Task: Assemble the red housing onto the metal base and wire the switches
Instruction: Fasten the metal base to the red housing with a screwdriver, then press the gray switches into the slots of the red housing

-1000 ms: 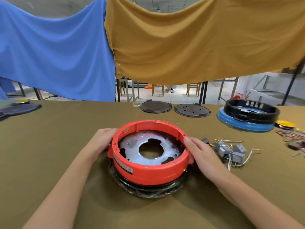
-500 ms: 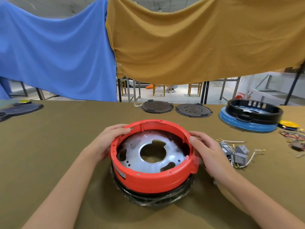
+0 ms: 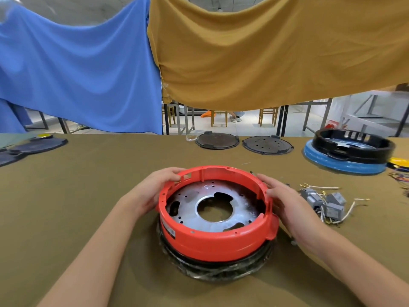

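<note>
While both hands grasp it, left hand (image 3: 152, 191) and right hand (image 3: 285, 202) on opposite rims, the red housing (image 3: 217, 238) sits over the metal base (image 3: 212, 209); rigid, light plastic, likely best held there.

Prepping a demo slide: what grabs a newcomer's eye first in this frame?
The red housing at centre, seated over the metal base, with the left hand and right hand gripping its rim. Behind hang the blue cloth and mustard cloth; grey switches lie right.
</note>
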The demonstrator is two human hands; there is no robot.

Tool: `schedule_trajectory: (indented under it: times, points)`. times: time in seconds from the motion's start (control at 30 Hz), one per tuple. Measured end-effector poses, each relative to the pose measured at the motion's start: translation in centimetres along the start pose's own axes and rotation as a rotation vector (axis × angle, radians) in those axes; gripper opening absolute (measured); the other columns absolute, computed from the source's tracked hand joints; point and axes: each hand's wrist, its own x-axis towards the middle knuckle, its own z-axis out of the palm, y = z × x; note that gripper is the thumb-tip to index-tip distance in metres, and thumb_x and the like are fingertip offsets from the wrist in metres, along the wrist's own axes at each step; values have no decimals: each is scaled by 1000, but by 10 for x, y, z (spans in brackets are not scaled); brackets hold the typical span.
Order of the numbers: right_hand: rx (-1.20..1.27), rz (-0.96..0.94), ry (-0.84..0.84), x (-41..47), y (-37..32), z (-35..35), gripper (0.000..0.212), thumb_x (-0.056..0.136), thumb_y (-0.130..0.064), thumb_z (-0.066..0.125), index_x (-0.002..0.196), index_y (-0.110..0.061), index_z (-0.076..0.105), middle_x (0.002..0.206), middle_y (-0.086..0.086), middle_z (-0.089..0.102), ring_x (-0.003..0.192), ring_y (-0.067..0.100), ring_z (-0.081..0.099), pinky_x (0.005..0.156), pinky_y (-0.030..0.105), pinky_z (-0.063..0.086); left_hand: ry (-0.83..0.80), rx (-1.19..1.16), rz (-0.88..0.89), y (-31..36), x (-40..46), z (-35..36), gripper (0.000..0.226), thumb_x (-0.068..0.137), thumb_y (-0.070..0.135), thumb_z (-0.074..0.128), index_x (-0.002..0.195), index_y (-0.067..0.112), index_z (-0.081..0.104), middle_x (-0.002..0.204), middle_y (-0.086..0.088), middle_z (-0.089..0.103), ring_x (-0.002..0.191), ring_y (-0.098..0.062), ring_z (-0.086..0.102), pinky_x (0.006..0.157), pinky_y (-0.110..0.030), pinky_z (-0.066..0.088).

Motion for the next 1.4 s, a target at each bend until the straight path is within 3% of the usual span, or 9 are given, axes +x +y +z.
schedule_trajectory:
  times: [0.3,0.4,0.67,0.83,0.97,1.13,1.2,1.27,1.4]
  points:
    - [-153,-96,-51,-8,-1,5,35,95,-7,54,123,-25,64,115,-11,71,110,4,64,101,28,49,417,21,98,2,4,-9,38,79,-5,43,106,-3,70,97,-25,66,81,-30,60,74,-37,50]
    - [-236,-171,-51,-6,-1,7,35,94,-6,55,118,-29,65,104,-20,72,100,-7,64,86,13,51,375,23,21,1,4,-6,40,81,1,39,111,0,66,98,-22,64,86,-32,60,78,-40,49]
    - [-716,-299,416,18,-5,-27,26,93,-10,54,112,-25,65,104,-10,65,103,7,57,84,19,45,300,117,5,8,1,-5,44,83,-5,41,116,12,67,110,-22,69,100,-38,66,92,-47,51]
    - [-1165,8,249,47,-17,-50,39,95,-14,54,131,-26,56,122,2,64,123,27,43,96,37,42,279,205,17,9,-1,-5,36,80,-5,47,101,10,74,94,-22,71,82,-31,66,85,-47,54]
    - [-1292,75,195,62,-14,-56,21,94,-22,61,114,-25,68,109,6,70,109,27,59,86,35,53,250,185,29,9,-2,-8,27,89,5,49,101,7,74,102,-20,73,93,-34,68,91,-47,53]
    - [-1172,-116,365,57,-14,-61,16,96,-18,59,109,-21,67,108,5,69,97,24,61,79,33,49,198,167,35,9,2,-8,33,92,6,49,113,18,70,112,-7,71,101,-28,69,89,-41,54]
    - [-896,-255,399,51,-20,-56,17,97,-15,58,110,-21,66,104,-1,69,96,18,63,79,33,48,148,176,32,9,2,-7,40,89,-1,45,113,19,71,99,0,75,85,-18,73,72,-30,57]
    - [-537,-292,290,40,-26,-40,19,96,-13,60,108,-25,67,101,-7,72,94,9,68,78,29,52,141,208,52,10,0,-7,44,88,-6,44,110,18,72,94,3,77,79,-15,74,62,-21,56]
    - [-61,-202,69,27,-23,-8,24,95,-1,58,109,-17,68,98,1,77,94,14,73,85,27,58,242,258,146,15,-5,-9,49,85,-15,42,110,17,71,109,2,74,94,-14,72,76,-27,55]
